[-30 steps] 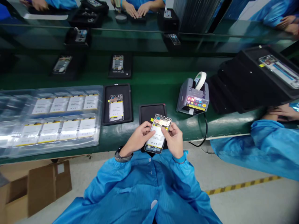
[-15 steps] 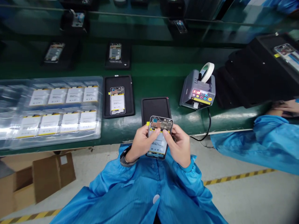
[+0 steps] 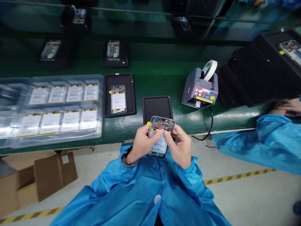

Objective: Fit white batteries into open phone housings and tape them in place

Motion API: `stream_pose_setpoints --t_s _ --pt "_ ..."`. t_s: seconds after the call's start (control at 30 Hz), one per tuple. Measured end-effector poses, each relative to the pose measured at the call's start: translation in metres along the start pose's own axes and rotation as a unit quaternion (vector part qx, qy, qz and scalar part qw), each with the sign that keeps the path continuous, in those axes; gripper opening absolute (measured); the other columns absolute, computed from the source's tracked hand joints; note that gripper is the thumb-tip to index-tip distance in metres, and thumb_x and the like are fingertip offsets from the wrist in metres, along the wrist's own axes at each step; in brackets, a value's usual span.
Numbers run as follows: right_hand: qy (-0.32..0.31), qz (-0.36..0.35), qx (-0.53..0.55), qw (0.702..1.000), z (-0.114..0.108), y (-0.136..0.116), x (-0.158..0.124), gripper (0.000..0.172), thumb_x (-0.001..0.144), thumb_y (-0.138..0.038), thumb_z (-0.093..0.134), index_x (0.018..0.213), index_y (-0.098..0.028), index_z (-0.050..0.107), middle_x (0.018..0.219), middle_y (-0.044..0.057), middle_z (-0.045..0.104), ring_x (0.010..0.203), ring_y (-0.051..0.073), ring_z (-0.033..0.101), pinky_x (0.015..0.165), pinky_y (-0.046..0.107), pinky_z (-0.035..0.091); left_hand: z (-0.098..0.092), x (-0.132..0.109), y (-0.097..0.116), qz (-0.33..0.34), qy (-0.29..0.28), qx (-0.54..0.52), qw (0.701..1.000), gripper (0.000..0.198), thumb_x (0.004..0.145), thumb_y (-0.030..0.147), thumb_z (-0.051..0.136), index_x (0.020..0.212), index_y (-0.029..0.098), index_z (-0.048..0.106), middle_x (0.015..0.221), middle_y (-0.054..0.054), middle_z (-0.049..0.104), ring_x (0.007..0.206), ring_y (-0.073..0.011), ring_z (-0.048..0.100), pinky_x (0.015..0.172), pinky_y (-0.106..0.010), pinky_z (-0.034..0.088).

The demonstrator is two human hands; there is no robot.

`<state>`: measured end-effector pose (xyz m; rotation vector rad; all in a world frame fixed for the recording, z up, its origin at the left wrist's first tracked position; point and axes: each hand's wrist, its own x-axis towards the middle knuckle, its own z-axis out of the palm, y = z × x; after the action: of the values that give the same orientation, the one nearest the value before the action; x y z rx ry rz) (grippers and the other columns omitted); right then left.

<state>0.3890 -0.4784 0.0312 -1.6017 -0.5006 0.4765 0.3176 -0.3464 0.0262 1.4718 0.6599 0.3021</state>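
An opened phone [image 3: 160, 145] is held between my two hands in front of my chest, its circuit board and white battery facing up. My left hand [image 3: 145, 140] grips its left edge, with the thumb laid over the upper part of the battery. On the right edge, my right hand [image 3: 179, 144] is closed around the frame, its thumb tip beside the left thumb near the board's lower edge. A yellow tab sticks out at the phone's upper left. Just beyond lies a black tray [image 3: 157, 108], partly covered by the phone.
Left on the green bench stand clear plastic trays [image 3: 100, 110] of batteries. Another opened phone [image 3: 118, 99] lies in a black tray. A tape dispenser [image 3: 199, 89] stands right, its cable over the edge. Stacked black trays [image 3: 256, 69] and a co-worker's sleeve [image 3: 263, 141] are farther right.
The left thumb has slid slightly up and right, so the two thumb tips now sit closer together on the phone. The view has shifted a little.
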Motion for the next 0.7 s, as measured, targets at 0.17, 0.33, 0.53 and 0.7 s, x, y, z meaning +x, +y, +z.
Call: stream_pose_setpoints --t_s 0.17,0.33,0.53,0.7 --pt "0.000 -0.004 -0.002 1.000 0.0000 -0.0002 0.0002 0.021 0.100 -0.035 0.067 0.116 -0.022 0.073 0.106 0.006 0.078 0.081 0.019 0.070 0.080 0.031 0.057 -0.0003 -0.0003 -0.0001 0.011 0.010 0.007 1.000 0.032 0.079 0.046 0.074 0.084 0.015 0.074 0.079 -0.006 0.074 0.063 -0.0160 0.063 0.059 -0.024 0.051" --pt "0.002 -0.005 -0.014 1.000 0.0007 -0.0016 0.0009 0.019 0.100 -0.036 0.066 0.110 -0.021 0.072 0.102 0.006 0.078 0.082 0.019 0.071 0.078 0.029 0.056 -0.0006 -0.0018 0.0000 0.015 0.012 0.022 1.000 0.033 0.079 0.047 0.073 0.087 0.015 0.075 0.080 -0.006 0.075 0.067 -0.0174 0.065 0.060 -0.024 0.051" --pt "-0.006 0.007 -0.013 1.000 0.0031 -0.0018 -0.0006 0.016 0.100 -0.035 0.065 0.106 -0.020 0.070 0.098 0.005 0.077 0.083 0.019 0.071 0.075 0.028 0.054 -0.0020 -0.0034 0.0023 0.033 0.014 0.040 0.999 0.025 0.078 0.040 0.071 0.084 0.015 0.074 0.078 -0.005 0.074 0.066 -0.0168 0.064 0.061 -0.024 0.050" --pt "0.005 0.018 0.012 1.000 0.0078 -0.0008 0.0019 0.015 0.098 -0.035 0.066 0.101 -0.020 0.067 0.094 0.004 0.076 0.087 0.020 0.071 0.078 0.030 0.055 -0.0003 -0.0005 0.0038 0.035 0.020 0.030 0.999 0.023 0.076 0.038 0.070 0.082 0.015 0.072 0.077 -0.005 0.074 0.065 -0.0169 0.064 0.061 -0.025 0.051"
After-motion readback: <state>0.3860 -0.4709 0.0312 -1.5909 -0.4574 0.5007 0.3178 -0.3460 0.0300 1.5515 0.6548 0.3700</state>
